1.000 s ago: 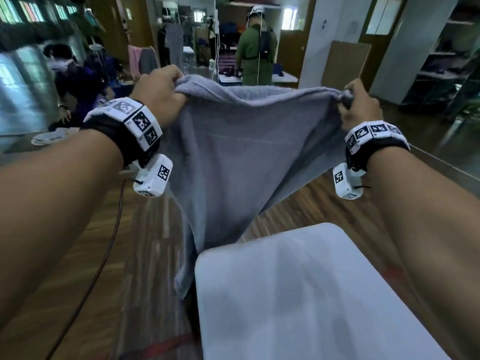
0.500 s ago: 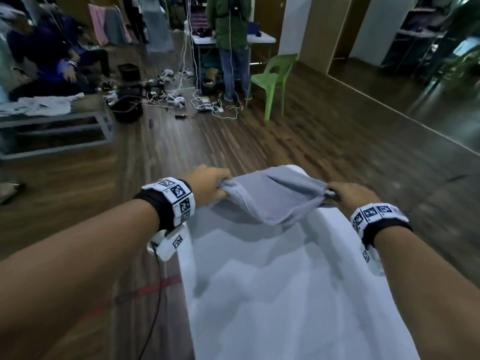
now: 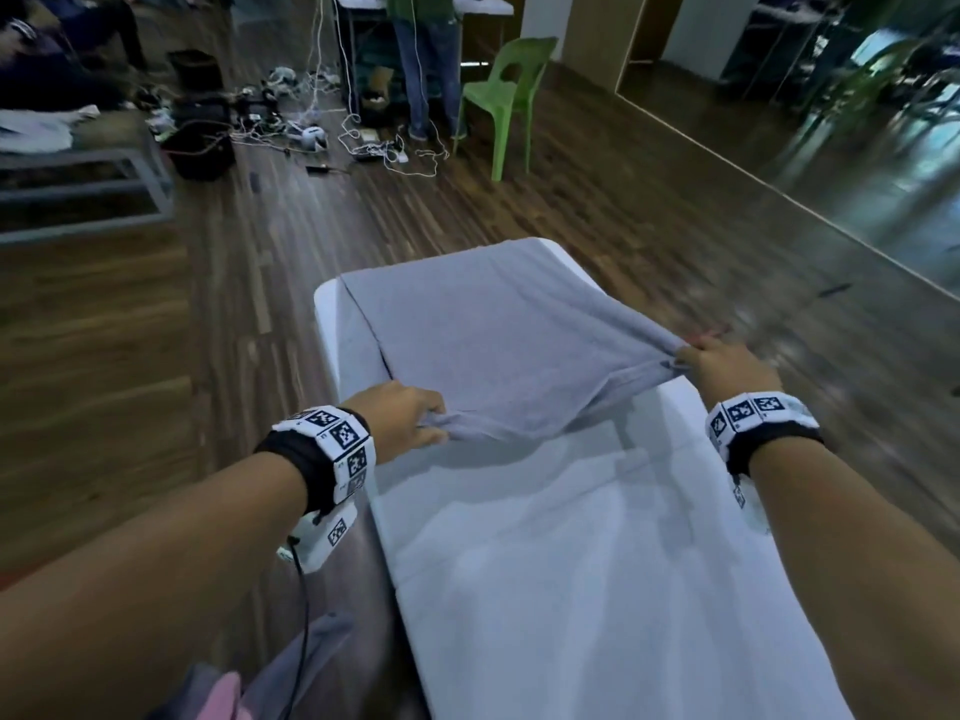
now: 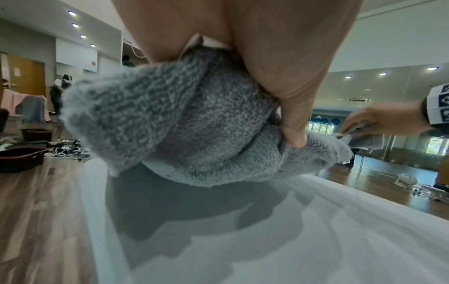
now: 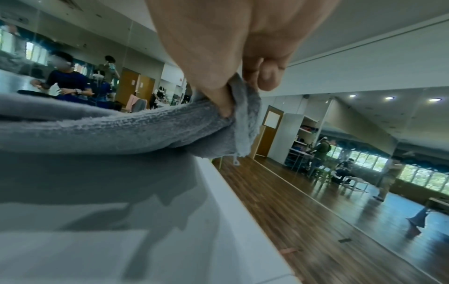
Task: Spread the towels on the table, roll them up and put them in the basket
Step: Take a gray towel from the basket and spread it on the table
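Note:
A grey towel lies stretched over the far half of the white table; its near edge hangs just above the tabletop. My left hand pinches the near left corner of the towel. My right hand pinches the near right corner of the towel at the table's right edge. No basket for the rolls shows near the table.
More grey and pink cloth hangs at the bottom left beside the table. A green chair, a standing person, cables and dark baskets are on the wooden floor beyond. A mirror wall runs along the right.
The towel, held up in the air a second ago, has come down and been drawn out flat over the far table half. Both hands moved toward me, still holding its corners.

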